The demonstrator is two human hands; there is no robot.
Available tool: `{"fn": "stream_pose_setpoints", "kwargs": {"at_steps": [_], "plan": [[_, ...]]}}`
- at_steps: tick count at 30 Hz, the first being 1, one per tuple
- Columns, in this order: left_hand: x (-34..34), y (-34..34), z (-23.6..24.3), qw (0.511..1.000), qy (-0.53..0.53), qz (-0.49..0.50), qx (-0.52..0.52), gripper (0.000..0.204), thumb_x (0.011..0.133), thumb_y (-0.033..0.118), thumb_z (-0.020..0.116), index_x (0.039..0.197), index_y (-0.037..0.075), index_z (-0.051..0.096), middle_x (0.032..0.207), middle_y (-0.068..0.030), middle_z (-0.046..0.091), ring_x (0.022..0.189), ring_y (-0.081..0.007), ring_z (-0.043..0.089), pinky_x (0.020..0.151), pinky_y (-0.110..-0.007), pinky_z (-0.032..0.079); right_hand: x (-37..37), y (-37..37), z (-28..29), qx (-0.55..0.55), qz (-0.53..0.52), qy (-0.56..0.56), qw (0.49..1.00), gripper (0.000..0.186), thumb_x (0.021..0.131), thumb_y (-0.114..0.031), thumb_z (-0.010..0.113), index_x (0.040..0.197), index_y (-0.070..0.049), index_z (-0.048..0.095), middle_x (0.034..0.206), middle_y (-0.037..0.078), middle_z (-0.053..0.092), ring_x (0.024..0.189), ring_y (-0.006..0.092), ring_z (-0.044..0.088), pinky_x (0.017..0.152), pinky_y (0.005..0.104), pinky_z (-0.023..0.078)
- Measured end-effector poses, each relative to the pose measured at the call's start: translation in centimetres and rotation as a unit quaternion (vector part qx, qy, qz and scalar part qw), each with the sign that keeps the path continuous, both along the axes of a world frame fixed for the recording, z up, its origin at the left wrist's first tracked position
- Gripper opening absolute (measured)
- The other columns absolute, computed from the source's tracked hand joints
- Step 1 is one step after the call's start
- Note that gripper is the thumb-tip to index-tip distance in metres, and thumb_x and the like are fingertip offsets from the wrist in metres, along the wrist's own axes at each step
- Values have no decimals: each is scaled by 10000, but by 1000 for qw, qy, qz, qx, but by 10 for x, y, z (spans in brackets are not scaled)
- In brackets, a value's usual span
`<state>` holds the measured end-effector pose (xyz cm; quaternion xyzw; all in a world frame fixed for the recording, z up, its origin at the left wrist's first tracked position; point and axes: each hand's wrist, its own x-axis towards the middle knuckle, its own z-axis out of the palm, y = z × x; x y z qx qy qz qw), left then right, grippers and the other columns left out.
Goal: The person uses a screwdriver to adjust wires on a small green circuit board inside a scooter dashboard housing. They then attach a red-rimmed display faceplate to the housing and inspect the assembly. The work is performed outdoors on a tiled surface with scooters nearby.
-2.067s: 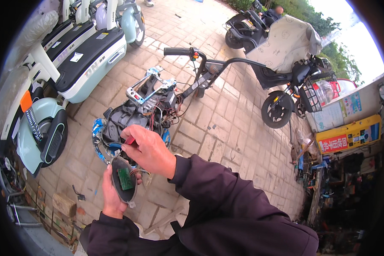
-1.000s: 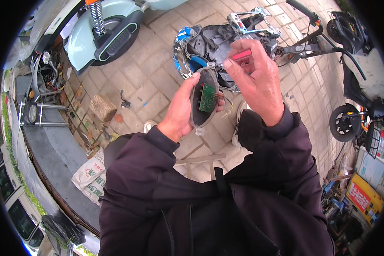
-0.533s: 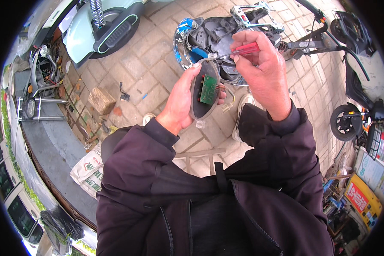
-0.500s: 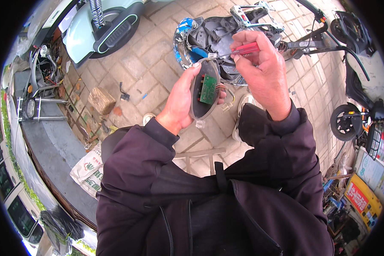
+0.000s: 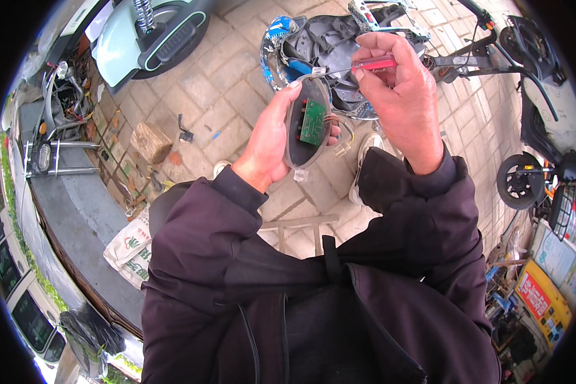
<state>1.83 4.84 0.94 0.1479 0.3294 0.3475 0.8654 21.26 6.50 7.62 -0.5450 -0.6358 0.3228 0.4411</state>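
My left hand (image 5: 268, 134) grips an oval, dark grey light housing (image 5: 295, 153) with a clear rim. Inside it sits a green circuit board (image 5: 312, 123), and thin wires with a pale connector (image 5: 342, 150) hang from its right side. My right hand (image 5: 404, 99) pinches a screwdriver (image 5: 374, 63) by its red handle. The thin shaft points left, and its tip is at the housing's top edge, near my left thumb. Whether the tip sits in a screw is too small to tell.
Beyond my hands lies a blue-and-black vehicle body shell (image 5: 313, 40) on the paving. A pale green scooter part (image 5: 118, 54) stands at the upper left. Nearer are a wooden block (image 5: 151, 143) and a white sack (image 5: 129, 251). A scooter wheel (image 5: 520, 181) is at the right.
My right hand and the screwdriver have shifted slightly up and right, and the handle is more level. The housing remains in my left hand, turned a little.
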Motion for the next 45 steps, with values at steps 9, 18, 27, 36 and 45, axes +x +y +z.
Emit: {"fn": "stream_pose_setpoints", "kwargs": {"at_steps": [9,18,27,36,45], "plan": [[2,-1,5,1000,6,13,-3,541,1096,463,356,1250,-8,573,1019,-195,692,901,-289,713,829,-414,600,3,-1,6,-81,-40,-94,991,311,894,-74,725,1186,-16,635,1039,126,726,914,204,717,773,319,564],[0,0,2,1000,-4,8,2,555,1092,464,353,1309,-3,561,1073,-216,694,941,-311,714,856,-429,598,3,-1,8,-40,-1,-34,999,407,887,62,657,1282,-22,615,1062,47,715,940,77,660,831,240,556],[1,0,5,1000,3,9,8,551,1098,459,336,1297,1,569,1055,-188,699,923,-287,712,850,-407,592,-2,-2,14,-79,-8,20,997,407,883,62,650,1280,-21,612,1070,42,711,944,81,662,842,245,560],[0,1,2,1000,-5,12,15,548,1096,467,356,1311,5,558,1077,-203,691,937,-304,715,853,-421,600,3,-1,15,-68,-4,-11,998,403,885,41,645,1281,-32,621,1110,52,720,980,83,660,862,241,545],[0,1,2,1000,-2,15,19,552,1089,476,390,1337,11,550,1096,-217,688,951,-311,718,858,-426,606,14,2,15,-139,-32,40,989,281,897,-67,621,1169,0,647,880,50,676,714,117,657,672,264,544]]}}
